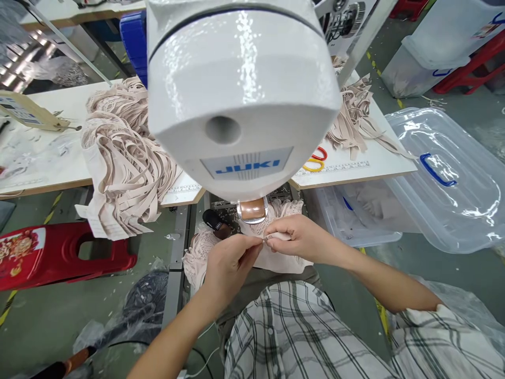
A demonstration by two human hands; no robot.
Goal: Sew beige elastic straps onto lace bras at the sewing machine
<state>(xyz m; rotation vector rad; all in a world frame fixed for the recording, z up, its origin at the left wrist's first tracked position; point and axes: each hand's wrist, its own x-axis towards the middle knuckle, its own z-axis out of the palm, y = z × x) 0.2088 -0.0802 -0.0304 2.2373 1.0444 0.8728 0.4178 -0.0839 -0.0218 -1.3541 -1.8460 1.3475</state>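
Both hands meet over my lap, just below the head of a white JUKI sewing machine. My left hand is closed, thumb and forefinger pinched at the tips; the bit between them is too small to make out. Right against those fingertips, my right hand is closed around a small pale piece of fabric, partly hidden by the fingers. Beige lace fabric hangs beneath the hands and over my lap. More lace bunches at the left, beside the machine's bed.
Piles of beige strips lie on the left table and right table. Scissors with red and yellow handles sit by a printed ruler. A red stool stands left; a clear bin lid and plastic bin are at right.
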